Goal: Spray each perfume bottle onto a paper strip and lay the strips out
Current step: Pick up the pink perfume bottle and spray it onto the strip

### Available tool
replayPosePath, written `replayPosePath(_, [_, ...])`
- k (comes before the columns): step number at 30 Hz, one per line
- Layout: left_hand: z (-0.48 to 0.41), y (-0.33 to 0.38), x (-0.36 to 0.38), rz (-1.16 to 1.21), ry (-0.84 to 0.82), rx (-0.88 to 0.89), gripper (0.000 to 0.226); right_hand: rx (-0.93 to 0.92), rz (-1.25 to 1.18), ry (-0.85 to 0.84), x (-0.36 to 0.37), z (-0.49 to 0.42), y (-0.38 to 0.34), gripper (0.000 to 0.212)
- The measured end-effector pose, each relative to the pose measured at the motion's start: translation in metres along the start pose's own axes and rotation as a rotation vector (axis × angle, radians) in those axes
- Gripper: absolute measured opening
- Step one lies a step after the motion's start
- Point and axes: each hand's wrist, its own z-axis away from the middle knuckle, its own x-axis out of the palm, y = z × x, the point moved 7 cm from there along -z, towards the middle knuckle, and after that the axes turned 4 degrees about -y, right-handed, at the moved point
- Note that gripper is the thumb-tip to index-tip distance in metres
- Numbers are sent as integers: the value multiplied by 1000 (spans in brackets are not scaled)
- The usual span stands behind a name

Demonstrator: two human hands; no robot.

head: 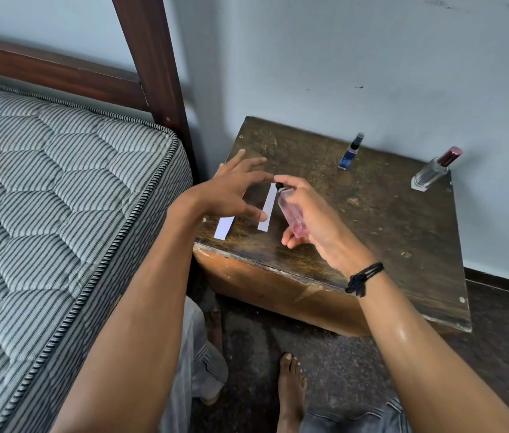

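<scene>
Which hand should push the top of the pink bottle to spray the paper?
Probably the right hand: it already holds the pink bottle, forefinger on the nozzle, aimed toward the paper strip. The left hand is open, hovering over the table.

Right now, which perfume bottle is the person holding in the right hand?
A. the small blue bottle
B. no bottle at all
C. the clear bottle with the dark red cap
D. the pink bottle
D: the right hand grips the pink bottle over the table, while the blue bottle and the clear bottle with the dark red cap stand untouched near the wall.
</scene>
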Motion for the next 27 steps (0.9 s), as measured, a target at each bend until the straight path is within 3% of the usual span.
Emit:
replayPosePath(6, [-2,-8,9,-84,-29,-66,81,-29,436,95,-7,-7,12,34])
replayPosePath(17, [-3,-12,14,-81,-57,-66,84,-25,460,263,-38,-11,16,35])
replayPosePath(27, [-5,-13,16,-82,-63,-83,88,-211,755,125,-12,-9,4,38])
